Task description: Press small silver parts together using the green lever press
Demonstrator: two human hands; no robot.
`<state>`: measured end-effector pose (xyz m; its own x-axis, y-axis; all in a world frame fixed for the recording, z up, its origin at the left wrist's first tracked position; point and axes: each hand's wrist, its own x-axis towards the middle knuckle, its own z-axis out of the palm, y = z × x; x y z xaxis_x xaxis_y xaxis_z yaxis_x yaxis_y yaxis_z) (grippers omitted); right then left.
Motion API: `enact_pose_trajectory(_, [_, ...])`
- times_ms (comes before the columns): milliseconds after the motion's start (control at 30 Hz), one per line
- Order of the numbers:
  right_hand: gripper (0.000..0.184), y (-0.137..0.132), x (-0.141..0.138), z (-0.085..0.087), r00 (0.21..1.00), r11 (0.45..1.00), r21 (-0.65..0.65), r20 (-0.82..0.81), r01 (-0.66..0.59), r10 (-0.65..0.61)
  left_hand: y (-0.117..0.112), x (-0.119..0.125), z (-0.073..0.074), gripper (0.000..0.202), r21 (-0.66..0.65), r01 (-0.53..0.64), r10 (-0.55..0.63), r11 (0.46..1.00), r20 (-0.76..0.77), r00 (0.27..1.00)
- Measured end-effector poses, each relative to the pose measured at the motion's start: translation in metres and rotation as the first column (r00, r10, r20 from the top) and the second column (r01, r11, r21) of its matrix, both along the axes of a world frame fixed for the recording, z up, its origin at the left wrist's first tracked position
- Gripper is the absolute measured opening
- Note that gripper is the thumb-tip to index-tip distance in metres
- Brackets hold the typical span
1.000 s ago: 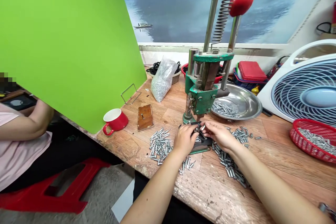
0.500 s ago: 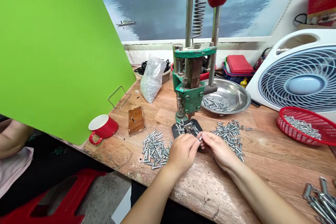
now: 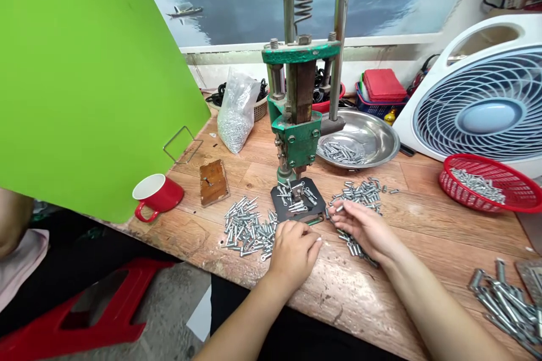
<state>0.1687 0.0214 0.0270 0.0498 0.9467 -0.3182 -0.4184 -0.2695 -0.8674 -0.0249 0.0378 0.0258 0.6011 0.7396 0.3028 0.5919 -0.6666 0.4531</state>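
The left hand (image 3: 294,251) rests, fingers bent, on a wood-grain tabletop (image 3: 347,290) beside a heap of slim silvery metal pins (image 3: 249,231). The right hand (image 3: 366,228) hovers at a pile of short silvery metal cylinders (image 3: 366,193); its grip is unclear. Between them and beyond stands a green metal lever press (image 3: 301,144) with a black flat plate (image 3: 282,214) bearing loose silvery pieces (image 3: 298,206).

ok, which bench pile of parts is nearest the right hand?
The middle pile, right of the black plate: the right hand overlaps it. The left pile and corner pile lie farther off.
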Motion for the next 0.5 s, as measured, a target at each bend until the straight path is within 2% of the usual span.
enact_pose_trajectory(33, [0.040,-0.002,0.004,-0.001,0.986,1.000,0.027,0.166,0.013,-0.018,-0.001,0.000,-0.002,0.018,-0.008,-0.007,0.007,1.000,-0.008,1.000])
enact_pose_trajectory(67, [0.042,-0.005,0.006,-0.003,0.940,0.999,0.049,0.342,-0.001,-0.016,-0.002,-0.001,-0.003,0.018,-0.013,-0.014,0.014,1.000,-0.011,1.000])
enact_pose_trajectory(100, [0.041,-0.007,0.006,-0.004,0.861,0.997,0.060,0.509,-0.044,0.008,-0.004,-0.002,-0.004,0.018,-0.014,-0.023,0.022,1.000,-0.008,1.000])
enact_pose_trajectory(200, [0.031,-0.013,-0.003,-0.006,0.512,0.963,0.052,0.854,-0.264,0.094,-0.007,-0.004,-0.007,0.017,0.004,-0.051,0.050,0.999,0.020,0.999])
enact_pose_trajectory(267, [0.027,-0.008,-0.015,-0.002,0.308,0.934,0.053,0.949,-0.352,0.062,-0.008,-0.005,-0.008,0.016,0.015,-0.061,0.060,0.998,0.041,0.997])
enact_pose_trajectory(300, [0.027,-0.003,-0.020,0.002,0.231,0.928,0.067,0.973,-0.365,0.021,-0.009,-0.005,-0.009,0.016,0.020,-0.060,0.059,0.998,0.049,0.997])
enact_pose_trajectory(400, [0.029,0.024,-0.033,0.018,0.068,0.918,0.123,0.992,-0.377,-0.105,-0.012,-0.005,-0.009,0.015,0.038,-0.056,0.053,0.998,0.063,0.997])
enact_pose_trajectory(500, [0.030,0.052,-0.041,0.031,-0.077,0.901,0.090,0.988,-0.425,-0.135,-0.014,-0.005,-0.010,0.015,0.057,-0.064,0.061,0.996,0.058,0.996])
